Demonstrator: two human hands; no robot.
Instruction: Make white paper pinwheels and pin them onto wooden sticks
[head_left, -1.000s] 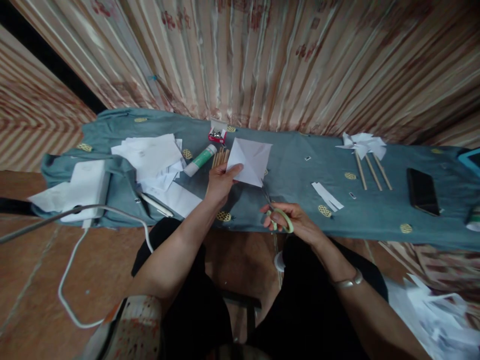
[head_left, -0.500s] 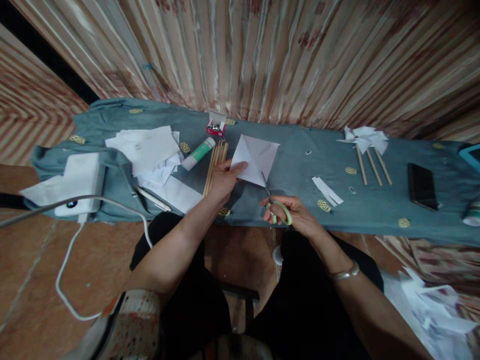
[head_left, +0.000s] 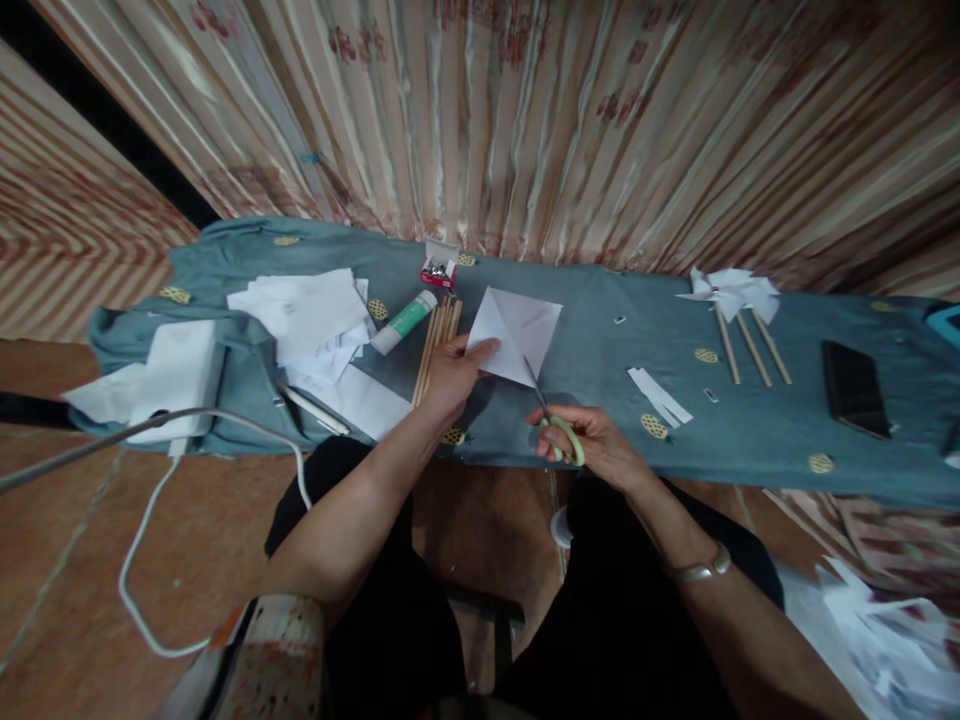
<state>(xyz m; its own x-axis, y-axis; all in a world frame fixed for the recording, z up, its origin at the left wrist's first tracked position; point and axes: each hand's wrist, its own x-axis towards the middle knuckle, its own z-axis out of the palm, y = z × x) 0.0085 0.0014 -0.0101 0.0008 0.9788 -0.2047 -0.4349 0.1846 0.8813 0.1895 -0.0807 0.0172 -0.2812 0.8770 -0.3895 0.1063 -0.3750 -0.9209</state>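
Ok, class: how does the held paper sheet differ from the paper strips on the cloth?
The paper sheet is broad and squarish; the paper strips are long and narrow. The left hand grips the paper sheet, while the paper strips lie on the cloth. Both are white paper.

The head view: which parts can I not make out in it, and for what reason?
In the head view:
Left hand: some fingertips, hidden behind the white paper.
Wooden sticks: exact number; they overlap and this hand covers part.
Red box: its shiny contents, too small to identify.
Blue-edged object: cut off by the right picture edge.
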